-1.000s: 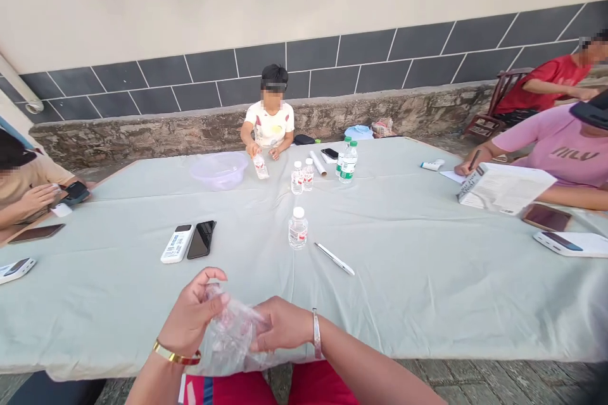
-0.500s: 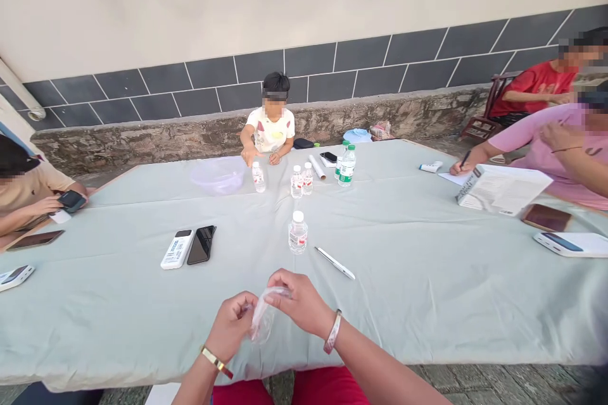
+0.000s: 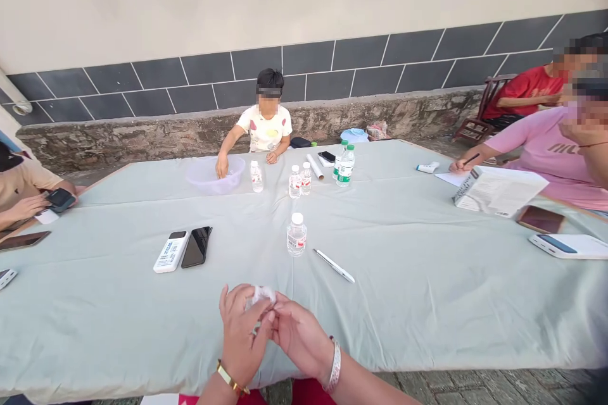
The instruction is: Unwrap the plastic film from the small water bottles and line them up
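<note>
Between my two hands is a crumpled piece of clear plastic film (image 3: 263,294), bunched up small. My left hand (image 3: 242,326) grips it from the left with thumb and fingers. On the other side my right hand (image 3: 299,332) pinches it, palm turned upward, fingertips touching those of the left. Both hands are just above the near part of the cloth-covered table (image 3: 403,323). Beyond them stands a small clear water bottle (image 3: 297,235) with a white cap. A white pen (image 3: 334,265) lies to its right.
A white power bank (image 3: 171,252) and a black phone (image 3: 196,247) lie left of centre. Farther back are a purple basin (image 3: 213,186), small bottles (image 3: 295,182) and green-capped bottles (image 3: 346,168). A white box (image 3: 501,190) stands at the right. People sit around the table.
The plastic film was loosely spread and is now bunched up; my hands have come together and turned. The person opposite has moved a hand into the basin.
</note>
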Tool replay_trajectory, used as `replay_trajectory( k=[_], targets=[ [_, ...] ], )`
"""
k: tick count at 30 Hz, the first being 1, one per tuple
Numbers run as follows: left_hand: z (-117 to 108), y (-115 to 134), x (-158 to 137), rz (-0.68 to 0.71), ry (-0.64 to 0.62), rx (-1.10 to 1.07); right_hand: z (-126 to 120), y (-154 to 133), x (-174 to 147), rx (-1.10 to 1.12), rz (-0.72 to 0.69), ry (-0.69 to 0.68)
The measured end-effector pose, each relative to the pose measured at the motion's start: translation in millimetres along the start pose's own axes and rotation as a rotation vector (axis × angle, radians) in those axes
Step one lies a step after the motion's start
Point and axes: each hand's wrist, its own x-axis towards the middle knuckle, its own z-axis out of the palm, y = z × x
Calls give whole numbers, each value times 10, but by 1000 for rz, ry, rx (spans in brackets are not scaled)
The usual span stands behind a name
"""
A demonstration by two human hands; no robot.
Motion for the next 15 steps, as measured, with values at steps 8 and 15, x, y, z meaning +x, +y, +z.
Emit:
replay_trajectory(
  k=[8,15],
  targets=[
    [92,-84,123,-319,166,-337,-286,-213,-17,-465,-47,10],
    [5,-296,225,-703,57,-626,-1288,-506,678,-1227,-93,804]
  ],
)
